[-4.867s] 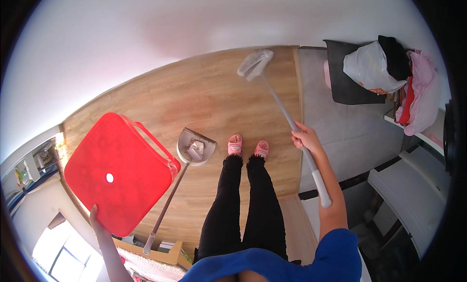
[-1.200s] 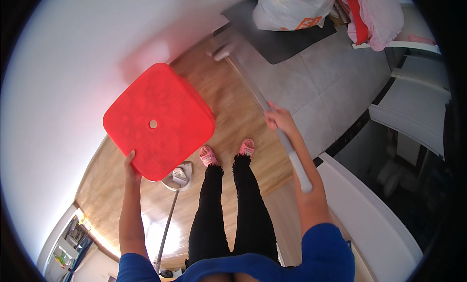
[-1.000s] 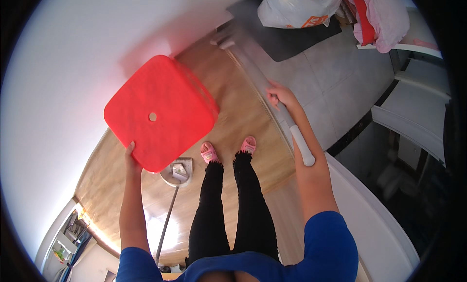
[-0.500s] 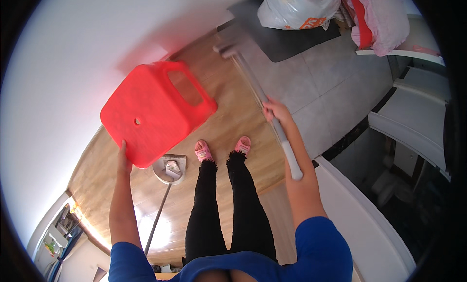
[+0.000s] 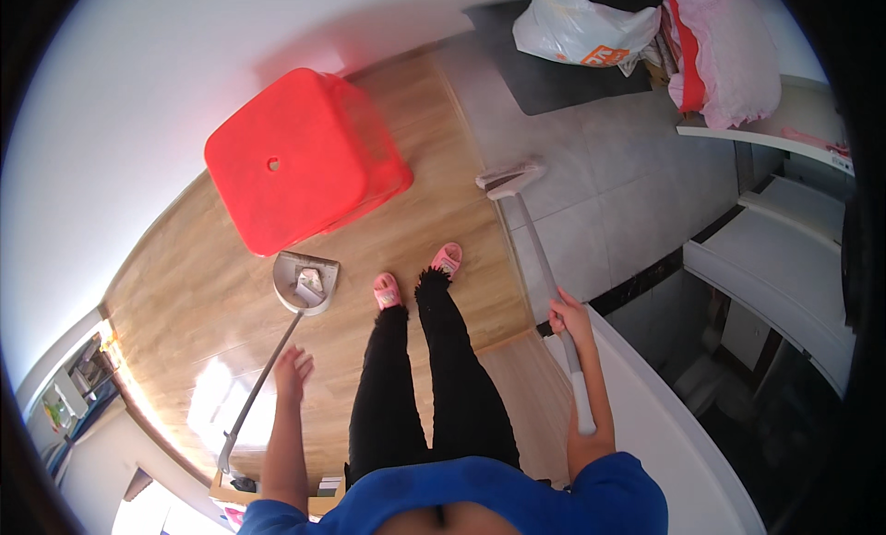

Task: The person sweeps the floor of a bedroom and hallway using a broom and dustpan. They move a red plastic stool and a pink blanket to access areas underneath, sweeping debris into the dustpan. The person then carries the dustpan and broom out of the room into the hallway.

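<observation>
My right hand is closed round the grey shaft of a broom; its pale grip end lies along my forearm. The broom's head touches down near the line between wood floor and grey tile. My left hand is held out empty with its fingers apart, just right of the dustpan's long handle. Whether it touches the handle I cannot tell. The dustpan rests on the wood floor with whitish scraps in it. Beyond it a red plastic stool stands by the wall.
My feet in pink slippers are on the wood floor. A white plastic bag sits on a dark mat at the far right, beside a pink bundle. A white door panel is at my right.
My left hand has let go of the red stool and come back toward my body. The broom head has swung to the right and down, and my right hand has drawn nearer.
</observation>
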Action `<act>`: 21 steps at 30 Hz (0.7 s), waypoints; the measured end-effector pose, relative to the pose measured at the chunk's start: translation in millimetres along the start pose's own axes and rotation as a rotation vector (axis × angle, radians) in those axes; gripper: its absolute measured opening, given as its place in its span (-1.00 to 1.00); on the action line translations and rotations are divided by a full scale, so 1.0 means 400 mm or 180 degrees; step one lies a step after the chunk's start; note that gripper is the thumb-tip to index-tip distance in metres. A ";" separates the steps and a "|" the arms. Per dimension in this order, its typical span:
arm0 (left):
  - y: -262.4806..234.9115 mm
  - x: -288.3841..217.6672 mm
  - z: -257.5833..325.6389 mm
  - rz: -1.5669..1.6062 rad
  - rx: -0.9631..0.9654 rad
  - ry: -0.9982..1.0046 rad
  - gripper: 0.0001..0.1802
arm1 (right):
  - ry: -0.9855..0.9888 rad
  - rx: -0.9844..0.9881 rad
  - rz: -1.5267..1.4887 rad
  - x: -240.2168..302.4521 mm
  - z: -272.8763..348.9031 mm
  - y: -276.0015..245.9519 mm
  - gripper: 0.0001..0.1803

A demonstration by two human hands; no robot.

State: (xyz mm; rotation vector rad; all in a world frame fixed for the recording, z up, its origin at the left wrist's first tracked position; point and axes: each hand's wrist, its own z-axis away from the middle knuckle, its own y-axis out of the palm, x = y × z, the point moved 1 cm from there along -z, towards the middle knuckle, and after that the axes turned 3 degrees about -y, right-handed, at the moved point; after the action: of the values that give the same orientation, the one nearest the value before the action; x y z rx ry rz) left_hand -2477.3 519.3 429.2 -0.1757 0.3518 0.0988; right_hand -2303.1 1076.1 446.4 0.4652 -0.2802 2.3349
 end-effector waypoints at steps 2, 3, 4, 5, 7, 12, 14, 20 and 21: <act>-0.115 0.100 0.052 0.1020 -0.0541 -0.0881 -0.54 | -0.0005 0.0085 0.0064 -0.001 0.053 0.012 -0.35; -0.170 0.137 0.065 0.1489 -0.0950 -0.0957 -0.48 | 0.0097 -0.0013 0.0177 -0.005 0.079 0.024 -0.36; -0.223 0.156 0.067 0.1834 -0.1407 -0.0994 -0.32 | -0.0070 0.0190 0.0167 -0.002 0.090 0.046 -0.36; -0.272 0.154 0.065 0.1814 -0.1423 -0.0739 -0.22 | -0.0125 0.0288 0.0230 0.008 0.082 0.072 -0.35; -0.334 0.154 0.070 0.1738 -0.1742 -0.0170 -0.08 | -0.0066 0.0614 0.0051 0.012 0.049 0.128 -0.35; -0.396 0.092 0.090 0.1765 -0.1279 0.0900 -0.47 | -0.0006 0.0699 0.0006 -0.096 -0.014 0.174 -0.33; -0.418 0.083 0.085 0.1851 -0.1333 0.0803 -0.61 | 0.0158 0.0363 -0.0138 -0.153 0.016 0.129 -0.32; -0.489 0.085 0.051 0.1725 -0.1000 0.1043 -0.73 | -0.0215 0.0178 0.0650 -0.184 0.180 0.040 -0.36; -0.491 0.087 0.063 0.1608 -0.0914 0.1064 -0.74 | -0.0207 0.0243 0.0806 -0.187 0.215 0.041 -0.37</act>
State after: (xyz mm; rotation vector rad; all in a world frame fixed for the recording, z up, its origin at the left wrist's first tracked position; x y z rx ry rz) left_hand -2411.4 333.7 470.6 -0.3870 0.7112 0.6259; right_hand -2242.9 989.7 493.2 0.5723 -0.2962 2.5875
